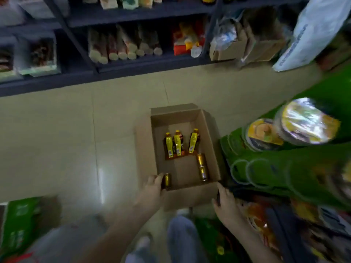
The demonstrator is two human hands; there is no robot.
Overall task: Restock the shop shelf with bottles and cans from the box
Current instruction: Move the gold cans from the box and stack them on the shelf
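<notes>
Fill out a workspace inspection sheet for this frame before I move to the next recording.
Surface: tiled floor, glare patch.
Job's things: open cardboard box on floor; three bottles and three gold cans lying inside.
Clutter: green carton at near left.
Hands: left hand at box's near-left corner beside one can, grip unclear; right hand grips near-right corner.
Cables: nothing seen.
Surroundings: dark shelf of packets ahead; green display rack at right.
</notes>
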